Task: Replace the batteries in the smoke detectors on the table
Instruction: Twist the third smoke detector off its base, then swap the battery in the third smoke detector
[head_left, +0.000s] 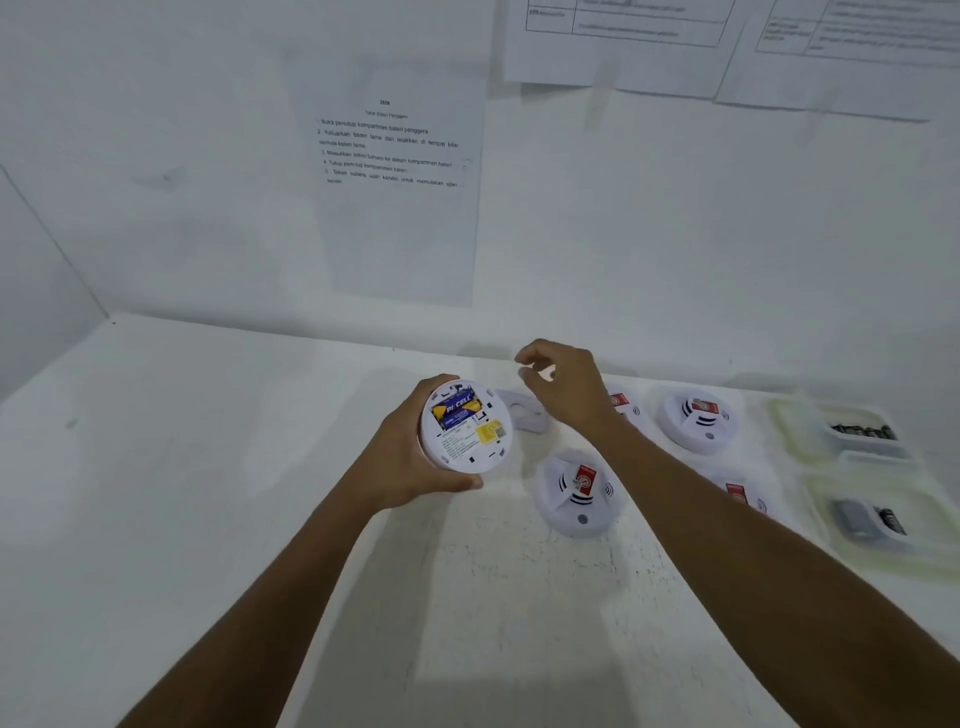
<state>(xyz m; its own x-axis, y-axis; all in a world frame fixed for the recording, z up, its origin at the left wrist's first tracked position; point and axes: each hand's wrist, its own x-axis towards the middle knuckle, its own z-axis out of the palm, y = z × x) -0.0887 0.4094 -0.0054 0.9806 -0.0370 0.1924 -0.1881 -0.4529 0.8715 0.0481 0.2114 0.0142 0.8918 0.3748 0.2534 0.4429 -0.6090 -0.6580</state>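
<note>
My left hand (400, 457) grips a white round smoke detector (467, 441) from its left side and holds it above the table, back side up. A blue and yellow battery (457, 408) sits in its exposed compartment, above a yellow sticker. My right hand (563, 387) hovers just right of the detector with fingers loosely curled and nothing in them. A white cover plate (524, 413) lies flat on the table between the two hands.
Three more detectors with red tags lie face up: one in front (579, 496), one at the back right (696, 418), one half hidden by my right forearm (743, 493). Two clear trays (810, 441) (935, 519) on the right hold dark batteries. Instruction sheets hang on the wall (395, 171).
</note>
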